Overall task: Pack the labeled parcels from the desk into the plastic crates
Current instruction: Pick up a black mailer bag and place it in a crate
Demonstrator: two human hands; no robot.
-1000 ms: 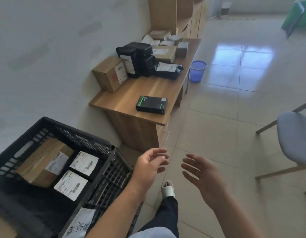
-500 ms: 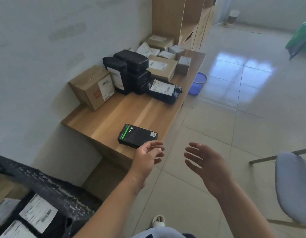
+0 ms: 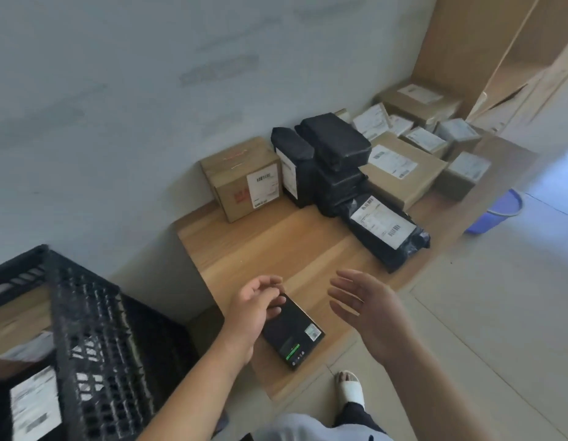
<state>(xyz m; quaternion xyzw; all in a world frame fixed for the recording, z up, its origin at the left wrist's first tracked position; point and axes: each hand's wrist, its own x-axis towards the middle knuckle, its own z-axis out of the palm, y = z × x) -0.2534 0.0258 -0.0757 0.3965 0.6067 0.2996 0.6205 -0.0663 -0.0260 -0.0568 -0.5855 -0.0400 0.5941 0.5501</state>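
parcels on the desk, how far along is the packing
Done: the black crate already holds a few labeled parcels. In hand: nothing yet; the left hand is closing over the small black box at the desk's near edge, and the right hand hovers open beside it. Left: most of the job, the brown carton, the black bagged parcels and the boxes behind them.

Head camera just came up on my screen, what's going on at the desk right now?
A person is packing parcels from the wooden desk into a black plastic crate, which already holds some labeled parcels. The left hand is over the near end of a flat black box at the desk's front edge, fingers curled at it but not clearly gripping. The right hand hovers open beside it, empty. A cardboard box, black bagged parcels and more labeled boxes wait further back.
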